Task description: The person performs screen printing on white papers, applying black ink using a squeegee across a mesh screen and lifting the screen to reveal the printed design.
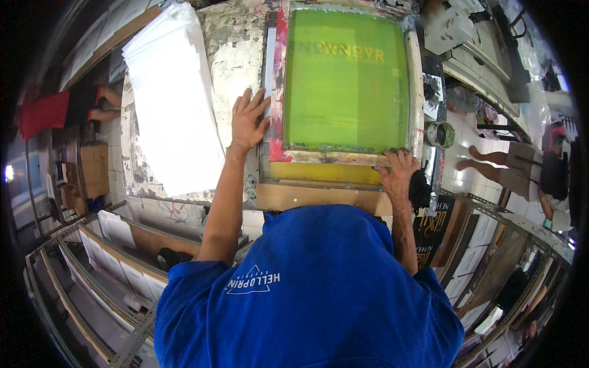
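A screen printing frame [343, 157] with green mesh lies in front of me, its wooden edges smeared with pink and white ink. My right hand [400, 173] is closed over its near right corner, fingers on top of the wood. My left hand [248, 121] lies flat with fingers spread on the stained table [236, 46], just beside the frame's left edge. Its fingertips are close to a pale strip [269, 58] that shows along that edge. Under the frame's near side a yellow surface [331, 173] is visible; what lies beneath the mesh is mostly hidden.
A fanned stack of white sheets [175, 104] covers the table's left part. An ink tub [440, 135] stands right of the frame, near a black cloth [419, 189]. Metal racks with boards [116, 264] flank me. Other people [521, 168] stand at both sides.
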A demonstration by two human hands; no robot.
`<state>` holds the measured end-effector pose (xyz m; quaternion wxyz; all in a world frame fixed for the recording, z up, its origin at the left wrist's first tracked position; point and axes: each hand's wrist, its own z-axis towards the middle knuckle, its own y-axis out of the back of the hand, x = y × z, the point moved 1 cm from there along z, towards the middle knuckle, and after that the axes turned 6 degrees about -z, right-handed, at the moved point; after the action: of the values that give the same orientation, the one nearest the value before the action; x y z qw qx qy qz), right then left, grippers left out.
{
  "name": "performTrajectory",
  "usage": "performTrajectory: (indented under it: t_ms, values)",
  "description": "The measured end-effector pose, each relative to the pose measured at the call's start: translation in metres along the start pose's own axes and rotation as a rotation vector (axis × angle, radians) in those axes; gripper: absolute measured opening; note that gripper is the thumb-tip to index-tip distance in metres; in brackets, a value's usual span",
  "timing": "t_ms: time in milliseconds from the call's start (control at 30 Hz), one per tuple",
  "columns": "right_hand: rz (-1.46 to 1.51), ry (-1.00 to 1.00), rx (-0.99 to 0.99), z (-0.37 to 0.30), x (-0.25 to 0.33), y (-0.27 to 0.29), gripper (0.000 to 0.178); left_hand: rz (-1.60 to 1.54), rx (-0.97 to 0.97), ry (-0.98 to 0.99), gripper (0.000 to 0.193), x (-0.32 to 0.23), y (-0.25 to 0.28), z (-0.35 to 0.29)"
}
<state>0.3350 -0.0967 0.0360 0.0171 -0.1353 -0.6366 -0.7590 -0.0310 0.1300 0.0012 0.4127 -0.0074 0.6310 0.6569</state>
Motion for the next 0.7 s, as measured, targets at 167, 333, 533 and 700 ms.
performTrajectory:
  t_ms: [167,333,533,700]
  values:
    - [0.013,0.002,-0.001,0.004,0.004,0.011,0.051,0.011,-0.015,-0.003,0.058,0.001,-0.001,-0.001]
    - [0.032,0.008,0.000,0.004,0.003,0.007,0.050,0.014,-0.015,-0.010,0.055,0.002,-0.001,-0.002]
    - [0.024,-0.003,0.012,0.002,0.002,0.001,0.050,0.031,-0.002,-0.010,0.052,0.003,-0.002,-0.001]
    - [0.044,0.003,-0.013,0.002,0.002,0.000,0.051,0.034,0.004,-0.016,0.051,0.003,-0.001,-0.002]
